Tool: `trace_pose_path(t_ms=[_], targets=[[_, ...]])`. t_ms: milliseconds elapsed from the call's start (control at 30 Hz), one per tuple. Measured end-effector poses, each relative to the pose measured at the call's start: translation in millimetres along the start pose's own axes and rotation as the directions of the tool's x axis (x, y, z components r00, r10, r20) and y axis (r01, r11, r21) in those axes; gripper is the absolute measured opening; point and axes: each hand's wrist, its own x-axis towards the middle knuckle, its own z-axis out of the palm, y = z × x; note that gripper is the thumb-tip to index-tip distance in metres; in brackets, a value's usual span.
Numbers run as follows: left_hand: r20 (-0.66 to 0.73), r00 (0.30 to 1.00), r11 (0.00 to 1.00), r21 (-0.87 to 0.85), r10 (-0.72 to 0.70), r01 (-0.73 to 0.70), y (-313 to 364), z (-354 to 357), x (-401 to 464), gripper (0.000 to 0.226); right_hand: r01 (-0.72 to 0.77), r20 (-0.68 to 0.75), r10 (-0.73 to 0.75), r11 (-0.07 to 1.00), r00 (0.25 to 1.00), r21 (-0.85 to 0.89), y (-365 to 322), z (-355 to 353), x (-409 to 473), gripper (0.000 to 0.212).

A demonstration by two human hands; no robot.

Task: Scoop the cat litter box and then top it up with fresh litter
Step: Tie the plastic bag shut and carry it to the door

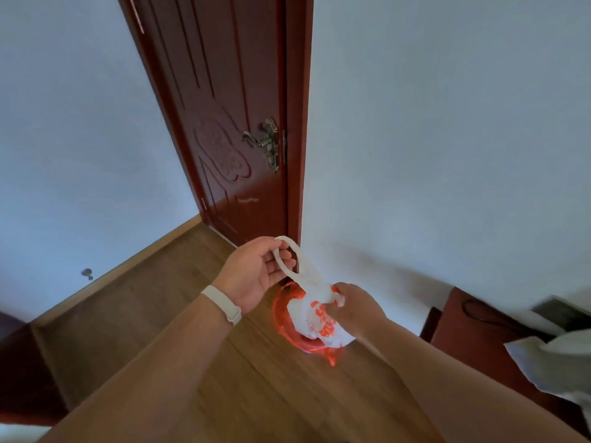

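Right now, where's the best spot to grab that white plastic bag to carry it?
By the handle loop of the white plastic bag, reached from above: it stands up, stretched and open, pinched by the left hand, while the right hand grips the twisted neck.

White plastic bag (315, 318) with orange-red print, translucent red bag (281, 311) behind it, white wristband (221, 300), dark red-brown carved door (224, 123), brown wood-grain floor (153, 302), pale walls (447, 139)
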Motion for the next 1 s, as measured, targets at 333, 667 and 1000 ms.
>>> trace_pose_path(t_ms=[333,667,1000], targets=[[-0.062,0.979,0.978,0.054,-0.196,0.199,-4,-8,129,0.016,-0.106,0.029,0.105,0.994,0.994,0.027,19,26,109,0.043],[-0.180,0.890,0.874,0.187,-0.418,0.449,-34,19,245,0.013,-0.175,0.115,0.171,0.984,0.979,0.031,69,54,212,0.047],[-0.196,0.835,0.769,0.328,-0.514,0.549,-78,50,333,0.015,-0.363,0.252,0.323,0.923,0.912,0.132,98,63,249,0.056]])
